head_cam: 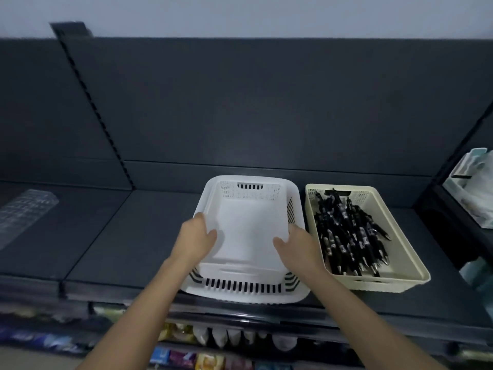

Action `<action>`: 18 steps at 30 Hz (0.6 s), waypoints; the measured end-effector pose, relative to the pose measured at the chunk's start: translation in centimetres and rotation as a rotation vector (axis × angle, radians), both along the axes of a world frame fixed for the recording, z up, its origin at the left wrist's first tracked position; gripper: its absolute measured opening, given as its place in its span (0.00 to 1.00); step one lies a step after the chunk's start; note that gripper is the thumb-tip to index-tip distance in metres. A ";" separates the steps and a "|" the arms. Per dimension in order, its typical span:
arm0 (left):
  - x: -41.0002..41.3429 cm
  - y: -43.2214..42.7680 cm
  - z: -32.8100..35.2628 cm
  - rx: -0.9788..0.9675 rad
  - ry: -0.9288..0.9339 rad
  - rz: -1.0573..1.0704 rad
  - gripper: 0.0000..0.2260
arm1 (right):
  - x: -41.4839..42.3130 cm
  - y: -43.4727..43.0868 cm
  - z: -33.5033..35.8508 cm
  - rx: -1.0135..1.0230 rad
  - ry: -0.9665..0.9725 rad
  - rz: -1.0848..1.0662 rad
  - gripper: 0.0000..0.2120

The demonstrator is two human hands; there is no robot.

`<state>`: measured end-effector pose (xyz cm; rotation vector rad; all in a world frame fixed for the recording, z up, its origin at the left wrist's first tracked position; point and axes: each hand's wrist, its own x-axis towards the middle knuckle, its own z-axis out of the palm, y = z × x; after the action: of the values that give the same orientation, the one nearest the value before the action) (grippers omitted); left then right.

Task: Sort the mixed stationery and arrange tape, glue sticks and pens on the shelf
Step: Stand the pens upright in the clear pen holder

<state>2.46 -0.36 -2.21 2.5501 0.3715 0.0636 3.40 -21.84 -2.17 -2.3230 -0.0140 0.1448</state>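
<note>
Pens [349, 231] lie sorted in the cream basket [373, 285] at the right of the shelf [133, 236], and just left of it stands the empty white basket [248, 225], long axis near-to-far, whose side walls my left grip [196, 236] and right grip [296, 244] pinch, both equally near.

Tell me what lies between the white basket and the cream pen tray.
Nothing but a thin strip of bare dark shelf, seen in the head view. The right hand grips the white basket's rim beside that gap; the cream tray holds black pens.
</note>
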 end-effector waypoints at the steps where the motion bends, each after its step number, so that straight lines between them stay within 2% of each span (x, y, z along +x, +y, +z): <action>1: 0.1 0.3 -0.1 0.015 0.002 -0.005 0.10 | 0.0 0.3 0.0 0.012 0.012 0.017 0.05; 7: 0.1 0.6 -0.7 0.040 -0.039 -0.021 0.08 | 0.7 1.5 -0.3 0.053 0.014 -0.010 0.05; 10: -0.4 0.5 -1.0 -0.009 -0.079 -0.038 0.16 | 0.8 1.7 -0.7 -0.004 0.000 -0.021 0.05; 12: -0.8 0.3 -0.7 -0.043 -0.142 -0.034 0.22 | 0.6 1.6 -0.5 -0.008 -0.028 -0.013 0.10; 15: -1.0 -0.4 0.2 -0.098 -0.268 -0.050 0.22 | 0.5 0.9 0.3 -0.038 -0.088 0.016 0.25; 18: -0.6 -2.2 1.0 -0.171 -0.337 -0.112 0.20 | 0.3 -0.1 1.6 -0.027 -0.145 0.038 0.23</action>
<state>1.87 -2.58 -1.21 2.3307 0.0975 0.3962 3.68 -21.97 -0.55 -2.3570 -0.1301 -0.0041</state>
